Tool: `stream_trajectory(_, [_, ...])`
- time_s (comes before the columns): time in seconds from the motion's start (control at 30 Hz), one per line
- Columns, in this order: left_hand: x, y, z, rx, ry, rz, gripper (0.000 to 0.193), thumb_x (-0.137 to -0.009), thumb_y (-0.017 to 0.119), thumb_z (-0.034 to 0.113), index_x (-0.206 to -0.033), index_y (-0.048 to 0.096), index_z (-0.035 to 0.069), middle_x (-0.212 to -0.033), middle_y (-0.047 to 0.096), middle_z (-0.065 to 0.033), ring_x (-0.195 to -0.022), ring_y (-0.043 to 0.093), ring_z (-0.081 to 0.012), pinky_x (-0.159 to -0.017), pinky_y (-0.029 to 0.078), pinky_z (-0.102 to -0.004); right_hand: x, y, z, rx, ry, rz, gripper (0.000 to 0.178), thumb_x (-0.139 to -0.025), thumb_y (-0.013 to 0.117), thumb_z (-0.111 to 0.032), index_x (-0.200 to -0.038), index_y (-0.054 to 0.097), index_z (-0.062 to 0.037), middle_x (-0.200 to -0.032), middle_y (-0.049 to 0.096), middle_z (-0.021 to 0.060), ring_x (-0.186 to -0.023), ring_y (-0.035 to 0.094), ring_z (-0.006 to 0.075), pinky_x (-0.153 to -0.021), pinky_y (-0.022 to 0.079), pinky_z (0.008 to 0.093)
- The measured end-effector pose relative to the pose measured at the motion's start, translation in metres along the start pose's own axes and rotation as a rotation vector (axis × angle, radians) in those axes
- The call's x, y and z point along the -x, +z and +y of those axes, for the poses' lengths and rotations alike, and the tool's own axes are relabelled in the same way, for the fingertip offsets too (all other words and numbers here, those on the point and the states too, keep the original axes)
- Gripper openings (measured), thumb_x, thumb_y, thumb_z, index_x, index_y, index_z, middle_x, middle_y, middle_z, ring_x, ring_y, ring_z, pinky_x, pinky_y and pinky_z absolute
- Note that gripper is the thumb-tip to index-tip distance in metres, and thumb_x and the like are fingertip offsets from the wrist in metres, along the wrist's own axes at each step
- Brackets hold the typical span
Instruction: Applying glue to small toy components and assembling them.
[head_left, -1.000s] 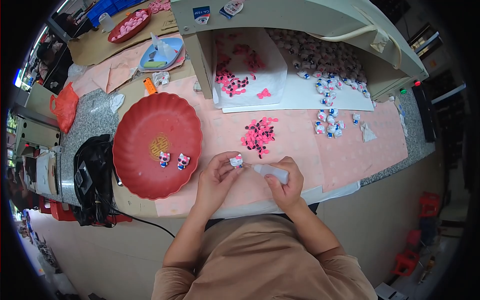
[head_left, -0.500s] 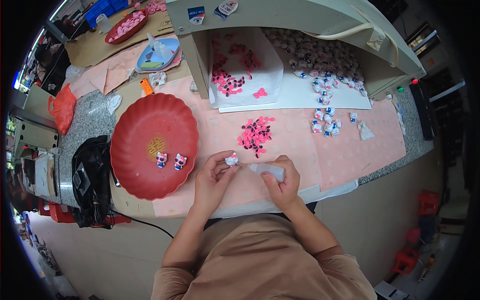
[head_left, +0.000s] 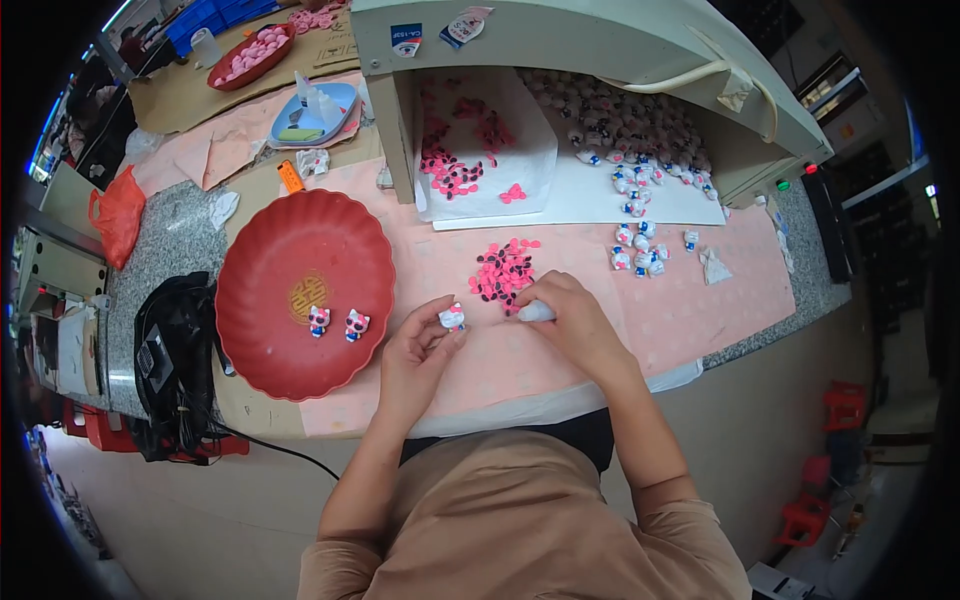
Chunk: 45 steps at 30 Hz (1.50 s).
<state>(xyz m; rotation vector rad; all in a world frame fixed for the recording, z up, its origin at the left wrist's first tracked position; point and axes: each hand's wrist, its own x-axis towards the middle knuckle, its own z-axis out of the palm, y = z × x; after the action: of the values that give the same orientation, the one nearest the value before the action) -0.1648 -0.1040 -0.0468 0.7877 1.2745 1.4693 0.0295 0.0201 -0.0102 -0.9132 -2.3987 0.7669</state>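
Note:
Between the thumb and fingers of my left hand (head_left: 412, 358) is a small white cat figurine (head_left: 452, 318) with pink and blue details. My right hand (head_left: 582, 328) is closed round a small translucent squeeze bottle (head_left: 537, 311), its narrow tip pointing left. The right fingertips are at the near edge of a pile of small pink and black oval pieces (head_left: 503, 268); whether they pinch one I cannot tell. Left of my left hand stands a red scalloped bowl (head_left: 290, 245). Two cat figurines with dark eye pieces, one a cat figurine (head_left: 357, 325), lie in it.
A pale green metal housing (head_left: 590, 45) arches over a white board (head_left: 590, 205) holding many figurines and a white sheet with more pink pieces. Several figurines (head_left: 640, 250) stand in front of it, beside crumpled tissue (head_left: 714, 267). A blue tray (head_left: 340, 100) with bottles sits far left.
My right hand has moved up and forward from beside the figurine to the pile, still with the bottle, now turned more into the palm. My left hand stays holding the figurine, slightly turned.

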Motion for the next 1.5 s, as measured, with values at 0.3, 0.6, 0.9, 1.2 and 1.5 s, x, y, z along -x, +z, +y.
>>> stream_trajectory(0.3, [0.000,-0.004,0.005,0.067,-0.019,-0.010,0.047,-0.087,0.063,-0.005,-0.132,0.049,-0.002,-0.115,0.060,-0.0073,-0.099,0.062,-0.0102,-0.086,0.050,-0.0229,0.005,-0.037,-0.003,0.014,0.170,-0.116,0.017,-0.075,0.072,-0.004,-0.091,0.064,-0.0022,-0.089,0.062,0.0124,-0.083,0.061,0.0290,-0.073,0.048,0.0358])
stream_trajectory(0.6, [-0.001,-0.003,0.004,0.079,0.008,-0.035,0.047,-0.088,0.061,-0.006,-0.132,0.047,-0.003,-0.118,0.059,-0.0092,-0.103,0.061,-0.0132,-0.087,0.051,-0.0244,-0.003,-0.018,0.005,-0.045,0.116,-0.076,0.018,-0.079,0.074,-0.009,-0.094,0.065,-0.0017,-0.088,0.062,0.0113,-0.085,0.061,0.0283,-0.075,0.048,0.0354])
stream_trajectory(0.9, [0.007,0.023,0.023,0.324,-0.066,-0.102,0.045,-0.090,0.061,-0.004,-0.132,0.047,-0.001,-0.119,0.060,-0.0102,-0.110,0.061,-0.0188,-0.096,0.048,-0.0285,0.012,-0.014,-0.027,-0.376,0.151,0.163,0.010,-0.083,0.070,-0.003,-0.090,0.064,0.0006,-0.085,0.067,0.0081,-0.077,0.063,0.0145,-0.071,0.049,0.0266])
stream_trajectory(1.2, [0.008,0.032,0.015,0.440,-0.131,-0.171,0.045,-0.092,0.059,0.000,-0.134,0.045,0.001,-0.126,0.057,-0.0130,-0.115,0.058,-0.0217,-0.101,0.048,-0.0371,0.031,0.011,-0.040,-0.826,0.344,0.087,0.014,-0.085,0.069,-0.002,-0.097,0.062,-0.0001,-0.100,0.063,0.0057,-0.091,0.060,0.0119,-0.082,0.049,0.0256])
stream_trajectory(1.5, [0.011,0.019,0.000,0.269,-0.053,-0.194,0.042,-0.091,0.062,0.001,-0.131,0.050,0.001,-0.110,0.060,-0.0075,-0.099,0.061,-0.0130,-0.087,0.052,-0.0250,0.046,0.010,-0.024,-0.695,0.459,0.105,0.014,-0.089,0.063,-0.001,-0.102,0.064,0.0026,-0.091,0.064,0.0061,-0.075,0.062,0.0107,-0.067,0.054,0.0240])
